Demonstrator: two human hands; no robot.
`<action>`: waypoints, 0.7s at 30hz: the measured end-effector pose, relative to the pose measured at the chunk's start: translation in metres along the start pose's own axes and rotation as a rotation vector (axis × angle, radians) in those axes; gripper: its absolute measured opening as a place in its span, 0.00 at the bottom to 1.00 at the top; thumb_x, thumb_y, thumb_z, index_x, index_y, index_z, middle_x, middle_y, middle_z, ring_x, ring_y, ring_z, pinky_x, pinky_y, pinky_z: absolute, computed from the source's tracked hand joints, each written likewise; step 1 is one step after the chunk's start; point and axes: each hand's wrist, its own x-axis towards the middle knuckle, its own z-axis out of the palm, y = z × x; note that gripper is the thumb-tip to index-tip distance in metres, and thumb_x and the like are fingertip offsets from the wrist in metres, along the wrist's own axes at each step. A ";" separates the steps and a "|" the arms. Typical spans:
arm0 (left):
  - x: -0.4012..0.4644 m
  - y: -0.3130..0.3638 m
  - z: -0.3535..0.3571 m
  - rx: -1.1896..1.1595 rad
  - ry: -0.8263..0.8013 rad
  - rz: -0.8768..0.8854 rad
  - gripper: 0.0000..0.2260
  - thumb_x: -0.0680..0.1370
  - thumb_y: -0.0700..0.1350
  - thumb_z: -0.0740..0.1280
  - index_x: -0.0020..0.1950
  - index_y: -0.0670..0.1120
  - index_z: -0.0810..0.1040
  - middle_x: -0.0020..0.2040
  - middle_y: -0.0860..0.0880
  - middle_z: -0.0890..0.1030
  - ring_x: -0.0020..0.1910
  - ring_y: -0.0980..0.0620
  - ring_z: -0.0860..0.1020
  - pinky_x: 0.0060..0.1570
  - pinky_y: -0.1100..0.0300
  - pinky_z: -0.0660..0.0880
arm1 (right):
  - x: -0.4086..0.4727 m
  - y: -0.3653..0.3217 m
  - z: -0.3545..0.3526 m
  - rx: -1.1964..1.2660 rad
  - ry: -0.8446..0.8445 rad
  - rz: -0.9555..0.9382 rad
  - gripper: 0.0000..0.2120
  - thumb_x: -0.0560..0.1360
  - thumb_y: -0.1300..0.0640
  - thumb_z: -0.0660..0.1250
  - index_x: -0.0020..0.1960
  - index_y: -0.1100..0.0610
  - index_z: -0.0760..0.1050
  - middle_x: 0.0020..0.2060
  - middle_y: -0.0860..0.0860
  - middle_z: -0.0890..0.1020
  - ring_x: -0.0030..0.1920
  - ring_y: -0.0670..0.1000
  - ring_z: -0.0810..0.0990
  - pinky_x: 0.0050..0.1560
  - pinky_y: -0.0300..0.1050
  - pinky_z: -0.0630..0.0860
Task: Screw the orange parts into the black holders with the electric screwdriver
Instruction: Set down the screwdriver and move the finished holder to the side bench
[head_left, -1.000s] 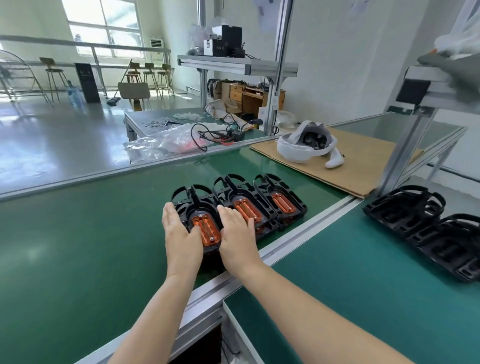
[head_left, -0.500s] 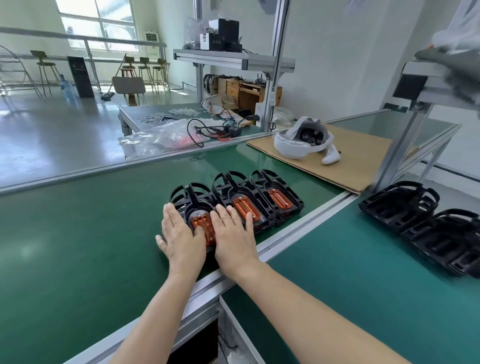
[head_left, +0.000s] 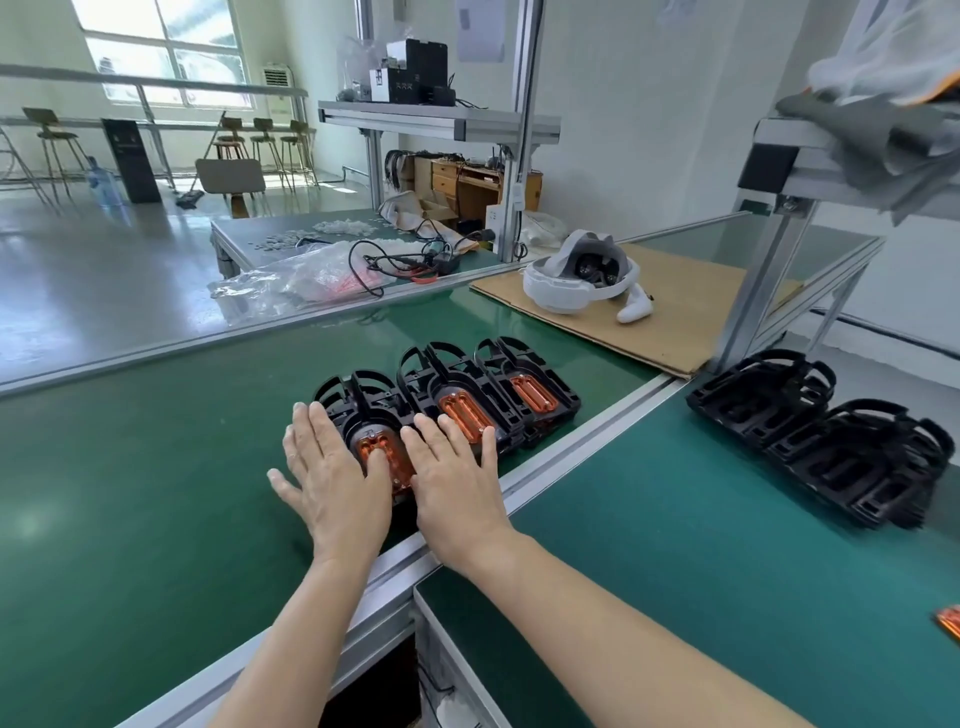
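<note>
White headset rests on cardboard sheet.

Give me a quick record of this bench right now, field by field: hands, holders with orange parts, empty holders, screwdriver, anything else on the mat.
left hand: flat, fingers straight, on the nearest holder
right hand: flat, fingers straight, on the holders beside it
filled holders: three in a row, each with an orange part
empty holders: black stack on the right-hand mat
loose orange piece: at the right edge, cut off
electric screwdriver: not seen
other: white headset on cardboard sheet
</note>
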 end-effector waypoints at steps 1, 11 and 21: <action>-0.004 0.004 0.000 0.008 0.019 0.048 0.33 0.79 0.44 0.62 0.78 0.43 0.47 0.79 0.48 0.47 0.77 0.48 0.46 0.72 0.43 0.39 | -0.004 0.003 -0.001 0.020 0.012 0.023 0.29 0.81 0.62 0.55 0.79 0.53 0.48 0.79 0.49 0.50 0.78 0.50 0.42 0.72 0.60 0.32; -0.063 0.063 0.033 -0.133 -0.131 0.324 0.31 0.79 0.38 0.59 0.78 0.45 0.48 0.79 0.51 0.48 0.77 0.55 0.44 0.73 0.57 0.37 | -0.061 0.066 -0.020 0.058 0.022 0.363 0.28 0.83 0.63 0.50 0.79 0.55 0.44 0.79 0.48 0.47 0.78 0.48 0.41 0.73 0.60 0.33; -0.129 0.117 0.077 -0.337 -0.522 0.440 0.29 0.80 0.36 0.57 0.78 0.48 0.48 0.78 0.53 0.46 0.76 0.58 0.46 0.73 0.64 0.46 | -0.133 0.141 -0.054 0.022 0.162 0.666 0.24 0.84 0.57 0.48 0.79 0.52 0.46 0.79 0.45 0.49 0.78 0.45 0.43 0.74 0.60 0.36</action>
